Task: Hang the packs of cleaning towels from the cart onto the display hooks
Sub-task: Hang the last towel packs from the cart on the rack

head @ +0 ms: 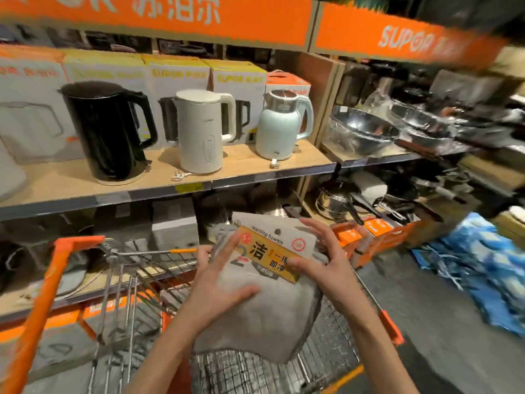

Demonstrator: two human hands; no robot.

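Right now both hands are holding a grey towel pack (264, 302) above the cart (113, 280): left hand (218, 282) gripping its left side, right hand (324, 265) pinching the yellow label's right edge.

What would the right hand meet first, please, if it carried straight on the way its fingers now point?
The right hand points up and left across the towel pack, so its fingers would probably cross the pack's card header first; depth beyond is unclear.
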